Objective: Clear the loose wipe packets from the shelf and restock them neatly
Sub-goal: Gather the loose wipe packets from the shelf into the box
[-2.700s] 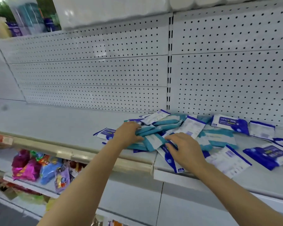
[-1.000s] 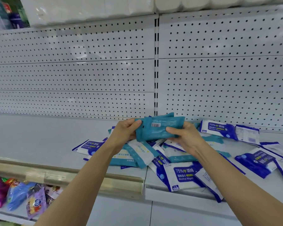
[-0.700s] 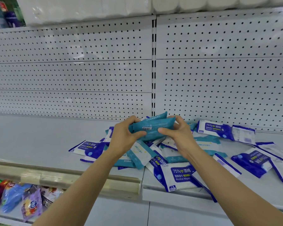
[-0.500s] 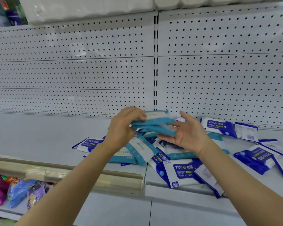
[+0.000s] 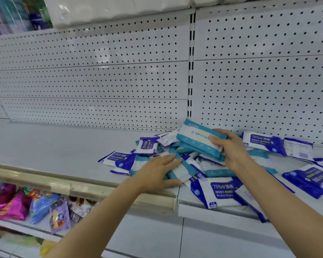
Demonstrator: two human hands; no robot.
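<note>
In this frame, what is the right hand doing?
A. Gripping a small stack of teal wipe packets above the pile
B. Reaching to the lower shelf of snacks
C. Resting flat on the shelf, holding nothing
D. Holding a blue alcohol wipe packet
A: the right hand is curled round a stack of teal wipe packets lifted above the pile, while the left hand lies with straight fingers on a teal packet on the shelf.

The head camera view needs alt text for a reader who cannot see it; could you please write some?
A person's right hand grips a small stack of teal wipe packets above a jumbled pile of teal and blue packets on a white shelf, while the left hand reaches flat onto another teal packet. Pegboard lines the back.
</note>
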